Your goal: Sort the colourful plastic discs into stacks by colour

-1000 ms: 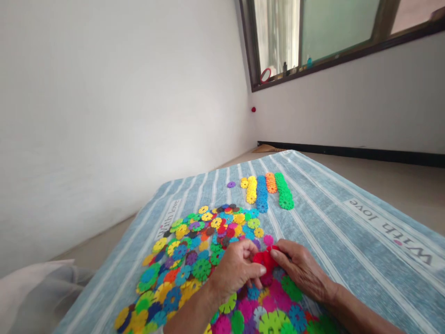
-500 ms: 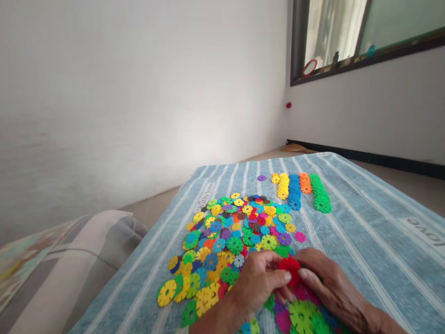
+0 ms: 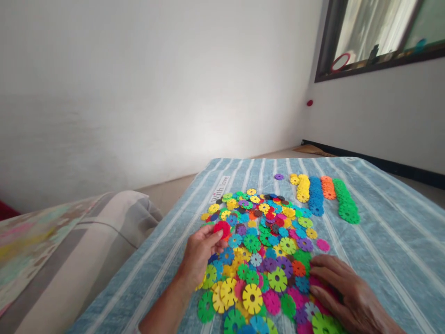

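Note:
Between the thumb and fingers of my left hand (image 3: 203,248) is a red disc (image 3: 221,229), held above the left part of the pile. Notched plastic discs of many colours form the pile, with a yellow disc (image 3: 252,298) near the front. My right hand (image 3: 342,290) rests over the pile's right edge, fingers bent and together; red or pink pieces show beneath it, but its grip is hidden. Farther back lie overlapping rows of yellow discs (image 3: 303,189), blue discs (image 3: 315,196), orange discs (image 3: 327,188) and green discs (image 3: 346,202).
A striped blue cloth (image 3: 392,236) covers the table. One purple disc (image 3: 278,177) lies left of the rows, and a pink disc (image 3: 323,245) sits right of the pile. Grey-striped bedding (image 3: 114,232) is at the left. A window is at the upper right.
My left hand has moved left and away from my right hand, carrying the red disc. My right hand has come off the red disc and lowered to the pile's right edge. The view has shifted left.

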A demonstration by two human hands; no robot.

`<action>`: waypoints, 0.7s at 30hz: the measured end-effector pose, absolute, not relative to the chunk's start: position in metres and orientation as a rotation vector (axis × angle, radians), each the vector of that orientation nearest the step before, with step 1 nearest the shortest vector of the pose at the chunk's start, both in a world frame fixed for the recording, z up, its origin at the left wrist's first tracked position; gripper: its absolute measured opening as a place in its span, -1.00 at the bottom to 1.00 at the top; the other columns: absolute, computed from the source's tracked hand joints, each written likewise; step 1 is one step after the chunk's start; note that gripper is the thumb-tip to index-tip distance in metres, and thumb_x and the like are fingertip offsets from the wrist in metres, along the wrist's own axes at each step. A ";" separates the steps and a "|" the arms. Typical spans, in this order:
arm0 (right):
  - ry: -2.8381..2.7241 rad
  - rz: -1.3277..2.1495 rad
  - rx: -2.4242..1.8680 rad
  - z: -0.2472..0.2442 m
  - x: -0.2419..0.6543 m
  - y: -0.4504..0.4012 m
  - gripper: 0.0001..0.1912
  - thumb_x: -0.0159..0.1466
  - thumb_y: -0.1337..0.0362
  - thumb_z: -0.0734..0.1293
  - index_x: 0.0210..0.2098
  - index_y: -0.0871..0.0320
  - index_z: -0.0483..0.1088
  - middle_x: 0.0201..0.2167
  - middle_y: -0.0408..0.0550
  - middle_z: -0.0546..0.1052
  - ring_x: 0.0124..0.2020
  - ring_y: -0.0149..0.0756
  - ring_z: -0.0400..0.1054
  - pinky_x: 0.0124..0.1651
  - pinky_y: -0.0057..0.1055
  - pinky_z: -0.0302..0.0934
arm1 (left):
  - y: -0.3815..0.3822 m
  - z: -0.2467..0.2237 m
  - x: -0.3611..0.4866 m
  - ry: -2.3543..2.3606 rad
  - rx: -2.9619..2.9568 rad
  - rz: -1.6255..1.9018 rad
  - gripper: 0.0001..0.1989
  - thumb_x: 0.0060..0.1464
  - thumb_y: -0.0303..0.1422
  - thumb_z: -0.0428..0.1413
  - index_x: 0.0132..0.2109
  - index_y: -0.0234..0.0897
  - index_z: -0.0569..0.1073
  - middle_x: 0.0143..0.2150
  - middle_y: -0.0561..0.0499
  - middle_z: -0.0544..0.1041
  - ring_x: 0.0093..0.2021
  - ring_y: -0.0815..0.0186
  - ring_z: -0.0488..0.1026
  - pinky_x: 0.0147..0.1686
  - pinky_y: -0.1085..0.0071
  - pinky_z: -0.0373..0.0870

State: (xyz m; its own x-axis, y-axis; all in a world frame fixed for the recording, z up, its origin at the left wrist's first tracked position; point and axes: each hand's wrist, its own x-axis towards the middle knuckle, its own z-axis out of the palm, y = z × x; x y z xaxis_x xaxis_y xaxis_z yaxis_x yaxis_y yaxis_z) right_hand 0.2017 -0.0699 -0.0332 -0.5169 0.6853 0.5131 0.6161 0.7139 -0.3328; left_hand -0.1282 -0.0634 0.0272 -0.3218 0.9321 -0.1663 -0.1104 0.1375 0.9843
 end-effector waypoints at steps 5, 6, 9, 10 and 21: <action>-2.329 0.131 -0.897 -0.030 0.200 -0.068 -0.80 0.22 0.17 0.34 -0.16 0.04 0.45 -0.18 -0.04 0.53 -0.14 -0.23 0.44 -0.13 -0.40 0.39 | -0.052 0.028 -0.138 1.471 0.868 1.373 -0.71 -0.18 -0.30 0.28 -0.29 -0.35 0.44 -0.51 0.05 0.52 -0.51 0.39 0.47 -0.52 0.53 0.36; -2.324 0.129 -0.889 -0.030 0.199 -0.067 -0.80 0.23 0.18 0.34 -0.16 0.04 0.44 -0.18 -0.04 0.53 -0.15 -0.24 0.44 -0.14 -0.41 0.39 | -0.047 0.032 -0.137 1.473 0.905 1.345 -0.71 -0.17 -0.30 0.27 -0.28 -0.36 0.45 -0.51 0.05 0.52 -0.52 0.39 0.46 -0.53 0.53 0.36; -2.308 0.130 -0.880 -0.034 0.197 -0.064 -0.80 0.23 0.19 0.33 -0.15 0.04 0.42 -0.19 -0.05 0.53 -0.16 -0.27 0.45 -0.13 -0.43 0.38 | -0.022 0.048 -0.126 1.473 1.061 1.245 -0.77 -0.12 -0.32 0.23 -0.30 -0.38 0.46 -0.56 0.05 0.50 -0.56 0.41 0.43 -0.56 0.54 0.34; -2.304 0.132 -0.880 -0.035 0.196 -0.064 -0.80 0.24 0.19 0.33 -0.13 0.04 0.42 -0.19 -0.05 0.53 -0.15 -0.27 0.44 -0.12 -0.43 0.37 | -0.010 0.054 -0.120 1.467 1.112 1.213 -0.80 -0.11 -0.34 0.22 -0.31 -0.38 0.46 -0.57 0.05 0.50 -0.57 0.41 0.43 -0.56 0.54 0.33; -2.319 0.149 -0.841 -0.034 0.191 -0.051 -0.94 0.28 0.29 0.29 -0.26 0.07 0.40 -0.32 -0.10 0.53 -0.28 -0.36 0.45 -0.21 -0.51 0.35 | 0.155 0.036 -0.030 1.675 1.271 0.892 -0.85 0.09 -0.39 0.16 -0.22 -0.44 0.45 -0.42 -0.02 0.52 -0.41 0.32 0.50 -0.42 0.43 0.43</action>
State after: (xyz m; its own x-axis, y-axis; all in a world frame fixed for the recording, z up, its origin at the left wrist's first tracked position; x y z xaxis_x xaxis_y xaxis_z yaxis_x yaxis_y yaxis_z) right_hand 0.1913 -0.0511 -0.0339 -0.5773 0.6074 0.5458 0.5323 0.7868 -0.3125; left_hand -0.0296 0.1549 0.0356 -0.1420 0.9705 -0.1950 0.3797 0.2353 0.8947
